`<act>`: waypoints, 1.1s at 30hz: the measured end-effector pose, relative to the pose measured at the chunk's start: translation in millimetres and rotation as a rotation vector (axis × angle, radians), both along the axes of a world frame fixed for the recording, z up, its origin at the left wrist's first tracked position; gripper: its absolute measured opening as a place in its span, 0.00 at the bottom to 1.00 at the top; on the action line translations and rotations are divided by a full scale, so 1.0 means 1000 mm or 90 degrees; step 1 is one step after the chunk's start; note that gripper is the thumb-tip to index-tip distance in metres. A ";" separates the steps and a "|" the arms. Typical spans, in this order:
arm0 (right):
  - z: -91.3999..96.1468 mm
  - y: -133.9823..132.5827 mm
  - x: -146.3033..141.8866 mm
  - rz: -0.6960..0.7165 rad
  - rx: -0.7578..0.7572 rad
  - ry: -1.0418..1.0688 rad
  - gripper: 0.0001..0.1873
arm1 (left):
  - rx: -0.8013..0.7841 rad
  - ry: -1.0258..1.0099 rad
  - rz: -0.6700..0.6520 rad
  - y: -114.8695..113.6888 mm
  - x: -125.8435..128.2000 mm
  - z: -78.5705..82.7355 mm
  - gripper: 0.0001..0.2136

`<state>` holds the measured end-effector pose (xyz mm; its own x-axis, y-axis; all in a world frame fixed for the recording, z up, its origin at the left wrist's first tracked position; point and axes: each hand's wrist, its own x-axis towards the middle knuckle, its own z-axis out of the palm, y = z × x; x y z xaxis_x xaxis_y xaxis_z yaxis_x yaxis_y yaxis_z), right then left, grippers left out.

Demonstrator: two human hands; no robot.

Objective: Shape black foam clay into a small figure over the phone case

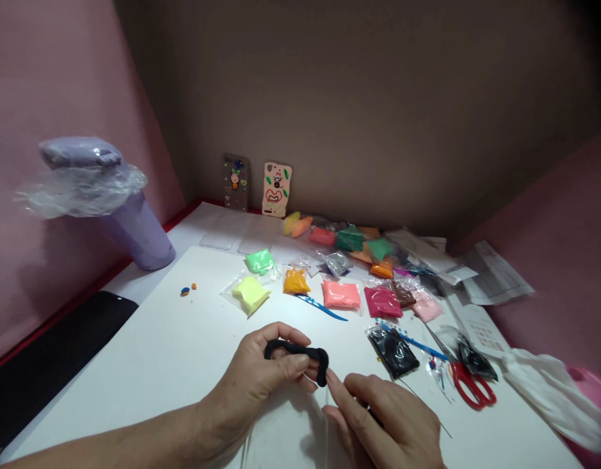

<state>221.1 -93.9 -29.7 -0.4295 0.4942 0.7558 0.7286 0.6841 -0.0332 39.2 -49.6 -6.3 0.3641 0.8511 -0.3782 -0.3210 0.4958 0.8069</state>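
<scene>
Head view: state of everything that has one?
Black rope-shaped clay piece: bent, held.
Left hand: closed on it.
Right hand: index extended, grip unclear.
Tall lavender tumbler: standing, clear plastic wrap around top.
Brown decorated phone case: standing.
Pale pink decorated phone case: standing.
Red-handled metal scissors: lying flat, opening unclear.
Curved blue plastic tool: lying flat.
Clear plastic clay packets: lying, seals unclear.

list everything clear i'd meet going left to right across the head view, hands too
Purple tumbler → small blue-and-orange bit → left hand → black strip → right hand → scissors' red handles → crumpled white item.
</scene>
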 end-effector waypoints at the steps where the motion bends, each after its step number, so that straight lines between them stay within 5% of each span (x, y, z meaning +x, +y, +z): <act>1: 0.001 0.000 -0.001 0.007 -0.001 -0.010 0.19 | 0.002 0.003 0.001 0.000 0.000 0.000 0.12; 22: 0.005 0.003 -0.005 0.077 -0.002 0.004 0.11 | 0.031 0.036 -0.023 -0.002 0.000 -0.002 0.11; 33: 0.005 0.001 -0.002 0.038 -0.026 0.075 0.11 | 0.012 0.005 -0.010 0.000 -0.002 -0.004 0.13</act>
